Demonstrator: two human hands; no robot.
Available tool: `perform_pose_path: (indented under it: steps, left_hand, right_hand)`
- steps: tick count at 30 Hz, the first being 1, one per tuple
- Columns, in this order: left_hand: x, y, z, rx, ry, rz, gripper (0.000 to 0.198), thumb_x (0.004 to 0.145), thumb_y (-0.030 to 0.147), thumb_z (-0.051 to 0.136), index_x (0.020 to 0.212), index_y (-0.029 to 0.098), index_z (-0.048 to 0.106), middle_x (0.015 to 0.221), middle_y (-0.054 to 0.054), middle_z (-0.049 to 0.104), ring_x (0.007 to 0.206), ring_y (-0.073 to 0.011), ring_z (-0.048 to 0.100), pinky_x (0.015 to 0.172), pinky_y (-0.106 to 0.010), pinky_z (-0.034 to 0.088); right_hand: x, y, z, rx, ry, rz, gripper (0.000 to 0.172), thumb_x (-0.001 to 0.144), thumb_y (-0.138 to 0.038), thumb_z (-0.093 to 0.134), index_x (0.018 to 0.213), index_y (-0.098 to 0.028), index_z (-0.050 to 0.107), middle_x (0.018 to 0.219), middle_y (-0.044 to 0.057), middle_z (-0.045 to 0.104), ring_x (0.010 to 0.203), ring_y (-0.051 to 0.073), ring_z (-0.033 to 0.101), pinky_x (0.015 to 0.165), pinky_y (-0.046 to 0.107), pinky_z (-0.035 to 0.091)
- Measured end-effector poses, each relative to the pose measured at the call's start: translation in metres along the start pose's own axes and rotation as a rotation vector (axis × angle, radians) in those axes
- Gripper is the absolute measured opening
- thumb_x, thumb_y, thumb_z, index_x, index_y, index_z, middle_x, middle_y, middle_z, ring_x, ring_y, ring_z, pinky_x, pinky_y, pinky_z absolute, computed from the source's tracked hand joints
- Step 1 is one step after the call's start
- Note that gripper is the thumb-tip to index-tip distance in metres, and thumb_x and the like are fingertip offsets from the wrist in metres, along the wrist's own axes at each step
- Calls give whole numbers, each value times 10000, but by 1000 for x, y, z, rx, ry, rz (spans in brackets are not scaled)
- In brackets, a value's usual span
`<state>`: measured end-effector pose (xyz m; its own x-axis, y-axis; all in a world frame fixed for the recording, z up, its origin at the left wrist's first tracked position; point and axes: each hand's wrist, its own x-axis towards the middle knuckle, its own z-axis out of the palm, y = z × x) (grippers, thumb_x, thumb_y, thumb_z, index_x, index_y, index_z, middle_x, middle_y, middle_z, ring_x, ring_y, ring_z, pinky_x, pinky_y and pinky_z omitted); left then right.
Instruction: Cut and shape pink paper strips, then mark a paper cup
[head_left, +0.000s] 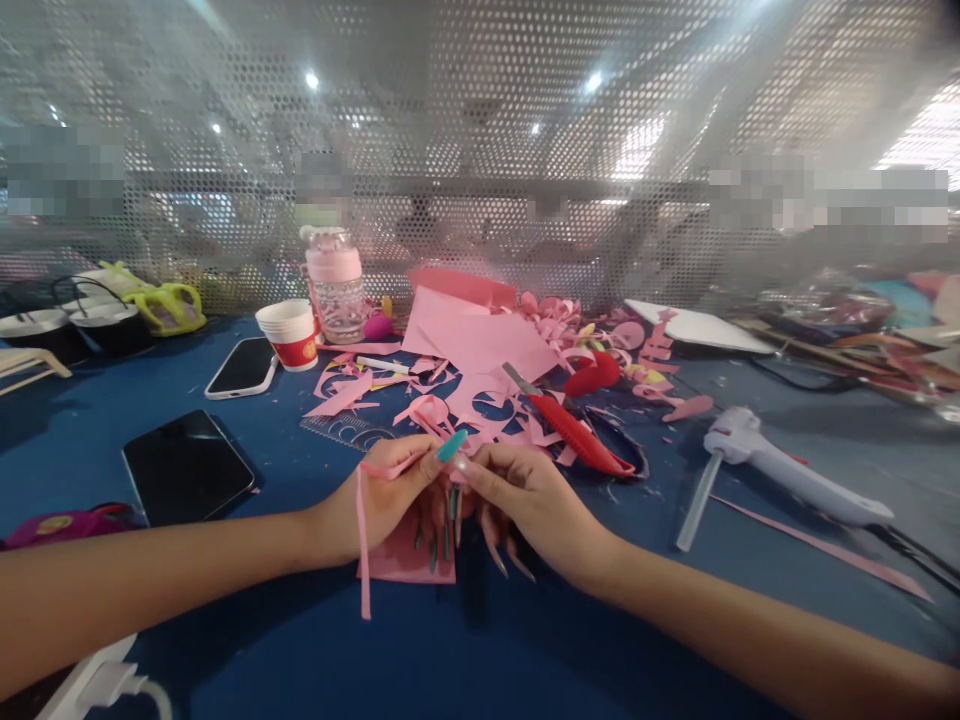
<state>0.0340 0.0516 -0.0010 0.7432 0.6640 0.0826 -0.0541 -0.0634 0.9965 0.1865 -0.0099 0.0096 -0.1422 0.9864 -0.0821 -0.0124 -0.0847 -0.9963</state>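
Note:
A narrow pink strip [363, 540] is pinched between my two hands, its loose end hanging down past my left wrist. My left hand [397, 500] has its thumb pressed on the strip. My right hand [525, 500] meets it fingertip to fingertip, thumb and forefinger closed at the same spot. The part between the fingertips is mostly hidden. Below my left hand, a pink sheet [409, 565] lies on the blue table [480, 660]. Just beyond the hands are a clear template ruler [337, 434] and red-handled scissors [574, 430].
Pink scraps and sheets [487, 345] are heaped ahead. A hot glue gun [802, 465] lies right, near a long pink strip [825, 550]. Leftward are a black tablet-like device [187, 467], a phone [244, 368], paper cups [291, 335] and a pink bottle [335, 285]. A perforated metal screen [465, 150] stands behind.

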Motion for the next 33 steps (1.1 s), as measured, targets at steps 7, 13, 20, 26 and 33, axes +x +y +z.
perform_pose_path:
  steps: [7, 13, 20, 26, 33]
  left_hand:
    - [-4, 0, 6, -60, 29, -20, 278, 793, 424, 550, 723, 158, 518, 528, 36, 590, 388, -87, 565, 339, -153, 456]
    - [-4, 2, 8, -77, 21, -15, 285, 820, 420, 512, 714, 156, 509, 451, 48, 561, 334, -72, 529, 332, -142, 436]
    - [-9, 2, 11, -86, -16, -28, 268, 841, 407, 485, 756, 153, 504, 489, 43, 570, 350, -77, 551, 325, -145, 456]
    - [-9, -1, 10, -8, -14, -31, 301, 855, 417, 457, 761, 139, 522, 476, 34, 575, 333, -53, 527, 333, -118, 444]
    - [-8, -2, 10, -93, -34, -46, 302, 854, 423, 455, 780, 141, 534, 507, 18, 593, 378, -78, 562, 351, -143, 464]
  right_hand:
    - [0, 5, 0, -17, -26, -28, 273, 786, -426, 548, 721, -163, 512, 523, -68, 531, 283, 8, 420, 232, 97, 258]
    - [-4, 7, 1, -68, -19, -35, 451, 837, -561, 351, 757, -162, 545, 459, -58, 459, 339, 41, 432, 307, 127, 337]
    - [-3, 6, 3, -112, -43, -93, 397, 811, -545, 434, 726, -166, 515, 507, -47, 502, 370, 38, 418, 325, 127, 327]
    - [-2, 7, 2, -128, -40, -116, 340, 802, -483, 501, 670, -170, 483, 493, -55, 496, 362, 42, 425, 331, 146, 320]
    - [-3, 9, 3, -98, -61, -60, 311, 824, -463, 478, 683, -186, 458, 512, -42, 546, 393, 74, 520, 360, 172, 338]
